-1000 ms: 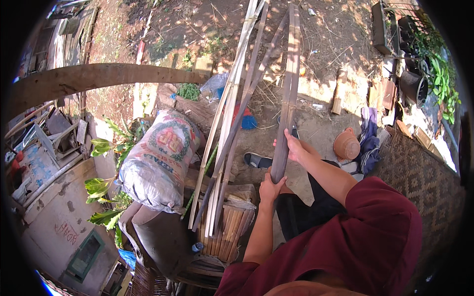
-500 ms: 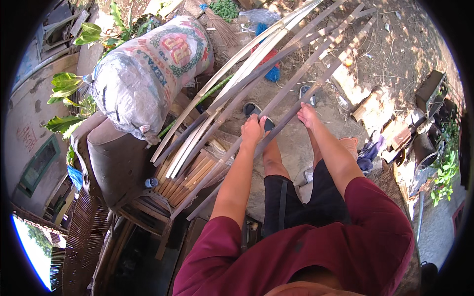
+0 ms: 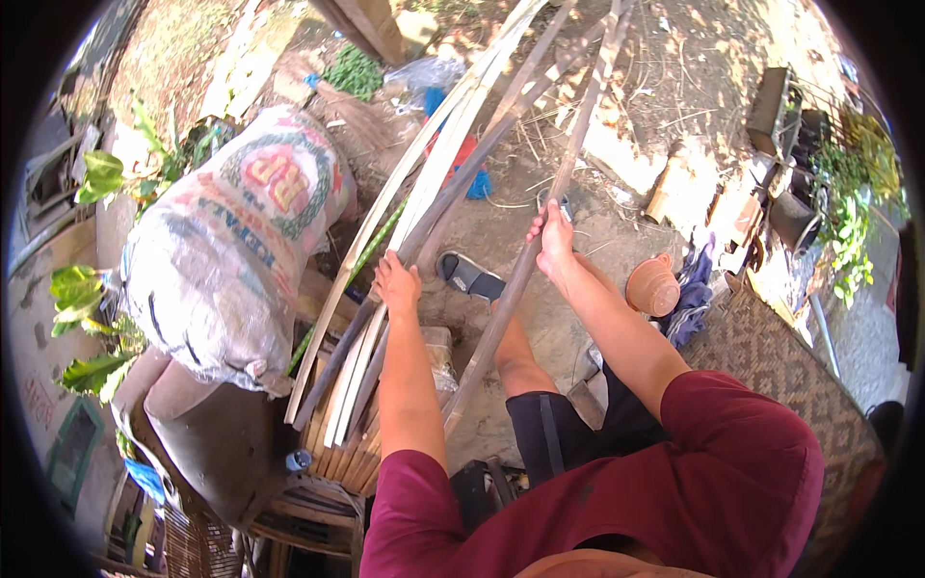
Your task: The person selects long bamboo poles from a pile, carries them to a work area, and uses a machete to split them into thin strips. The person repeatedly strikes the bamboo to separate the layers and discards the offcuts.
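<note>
My right hand [image 3: 555,241] is wrapped round a long brown bamboo pole [image 3: 520,279], which slants from beside my left knee up toward the top of the view. On the left, my left hand [image 3: 397,282] rests on a bundle of long poles and strips, its fingers apart. Under and beside it lie a dark grey pole [image 3: 438,214] and pale split bamboo strips [image 3: 422,193]. The lower ends of the bundle rest on a slatted bamboo seat [image 3: 337,462]. A thin green stem [image 3: 378,241] shows between the strips.
A big stuffed woven sack [image 3: 241,222] lies on a worn brown armchair [image 3: 217,424] at left. A twig broom [image 3: 356,111] is at the back. To the right are an orange-brown pot [image 3: 653,287], dark cloth [image 3: 689,299], a woven mat [image 3: 800,385] and stacked scrap [image 3: 771,106].
My left hand has left the pole it held and moved left onto the bundle. The right hand has shifted left with its pole. The view has swung right.
</note>
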A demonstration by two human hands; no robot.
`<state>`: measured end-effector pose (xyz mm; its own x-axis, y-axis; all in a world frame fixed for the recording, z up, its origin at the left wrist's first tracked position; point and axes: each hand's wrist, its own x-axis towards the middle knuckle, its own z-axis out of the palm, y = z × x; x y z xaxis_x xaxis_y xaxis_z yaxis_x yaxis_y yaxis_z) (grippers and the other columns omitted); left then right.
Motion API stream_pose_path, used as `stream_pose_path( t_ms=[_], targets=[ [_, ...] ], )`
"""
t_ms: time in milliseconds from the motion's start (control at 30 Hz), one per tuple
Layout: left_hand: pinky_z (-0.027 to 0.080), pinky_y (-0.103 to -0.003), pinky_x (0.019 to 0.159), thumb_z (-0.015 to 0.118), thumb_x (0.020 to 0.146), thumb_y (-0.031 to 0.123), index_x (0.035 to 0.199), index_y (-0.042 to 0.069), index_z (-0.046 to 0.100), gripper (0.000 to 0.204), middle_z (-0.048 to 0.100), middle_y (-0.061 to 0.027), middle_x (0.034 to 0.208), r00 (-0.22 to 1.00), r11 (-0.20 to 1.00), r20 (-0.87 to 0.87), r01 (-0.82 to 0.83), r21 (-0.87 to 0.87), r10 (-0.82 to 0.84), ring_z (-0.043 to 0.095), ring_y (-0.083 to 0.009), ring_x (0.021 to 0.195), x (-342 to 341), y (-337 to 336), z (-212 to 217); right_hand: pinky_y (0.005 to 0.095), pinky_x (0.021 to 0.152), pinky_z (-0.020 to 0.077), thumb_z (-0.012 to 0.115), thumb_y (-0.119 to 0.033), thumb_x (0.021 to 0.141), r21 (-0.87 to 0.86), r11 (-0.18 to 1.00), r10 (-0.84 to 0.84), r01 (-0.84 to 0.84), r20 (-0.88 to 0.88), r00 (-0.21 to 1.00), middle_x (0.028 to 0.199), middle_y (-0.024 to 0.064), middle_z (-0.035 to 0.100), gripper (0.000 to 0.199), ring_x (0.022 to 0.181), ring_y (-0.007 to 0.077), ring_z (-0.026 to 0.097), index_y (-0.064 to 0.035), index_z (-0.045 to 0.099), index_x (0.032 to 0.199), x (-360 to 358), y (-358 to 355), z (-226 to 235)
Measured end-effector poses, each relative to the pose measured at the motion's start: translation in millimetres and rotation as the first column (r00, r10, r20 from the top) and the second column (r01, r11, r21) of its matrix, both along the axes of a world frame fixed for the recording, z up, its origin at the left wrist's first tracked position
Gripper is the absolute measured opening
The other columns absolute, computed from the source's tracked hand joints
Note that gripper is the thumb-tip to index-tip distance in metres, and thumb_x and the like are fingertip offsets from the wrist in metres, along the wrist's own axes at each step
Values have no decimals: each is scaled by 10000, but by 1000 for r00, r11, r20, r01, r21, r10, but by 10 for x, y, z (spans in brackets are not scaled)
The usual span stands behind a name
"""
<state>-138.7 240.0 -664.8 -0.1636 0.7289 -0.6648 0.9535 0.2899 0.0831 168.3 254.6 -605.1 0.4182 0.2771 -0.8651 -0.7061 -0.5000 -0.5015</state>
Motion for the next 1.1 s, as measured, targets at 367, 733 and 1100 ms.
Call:
stream_pose_path(
  t_ms=[367,733,1100],
  targets=[
    [511,-515,760,636,940,411,1011,-21,648,438,678,-283,835,881,995,471,1,103,-49,666,-467,820,189,-53,945,288,484,414,680,-438,947,-139,990,-27,28,12,1000,729,-10,527,336,548,110,467,-147,516,981,444,-547,713],
    [494,-395,599,615,999,364,885,5,670,381,648,-188,687,698,971,675,-158,-178,237,625,-273,602,1139,-1247,1846,341,646,530,764,-404,891,-13,995,102,-103,-79,992,993,76,634,477,734,155,617,-76,513,1130,734,-483,472],
    [508,-482,925,597,967,444,1191,13,633,487,696,-238,1016,905,976,378,146,160,-197,664,-413,1009,1334,-1632,-114,339,643,583,676,-234,976,-58,994,90,-89,18,996,915,130,694,322,754,199,698,-44,468,1131,1017,-703,579]
  ],
)
